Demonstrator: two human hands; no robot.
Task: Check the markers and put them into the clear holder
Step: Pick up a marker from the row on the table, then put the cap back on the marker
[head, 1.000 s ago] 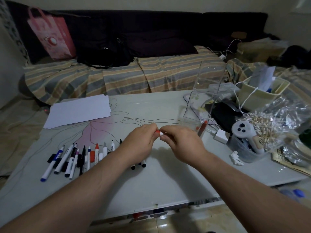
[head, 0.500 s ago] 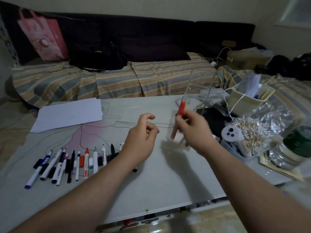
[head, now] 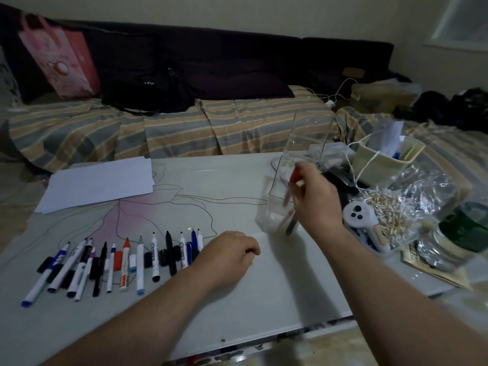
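At the far left of the table [head: 264, 299], a row of markers [head: 124, 262] lies side by side, most with their caps off and set among them, and a sheet of paper [head: 97, 183] rests well behind them. Just right of the row, the left hand [head: 229, 254] has dropped from mid-air to the tabletop, where it rests loosely curled and empty beside the nearest markers. Half a second ago the right hand [head: 314, 199] held the red marker [head: 294, 177] up in front of the clear holder [head: 290, 191]; now it has carried the marker to the holder and is lowering it in, fingers pinched on the red upper end while the shaft slants down inside the clear wall. At least one other marker seems to stand in there already, though blur makes that unsure. This marker is likely checked and almost stored, with many left to do. The middle of the table is open, so the path between row and holder is free. To the right, a bag of small sticks [head: 390, 207], a white controller [head: 361, 217] and a cream box [head: 383, 159] crowd close to the holder, and the table's near edge runs just below the forearms.
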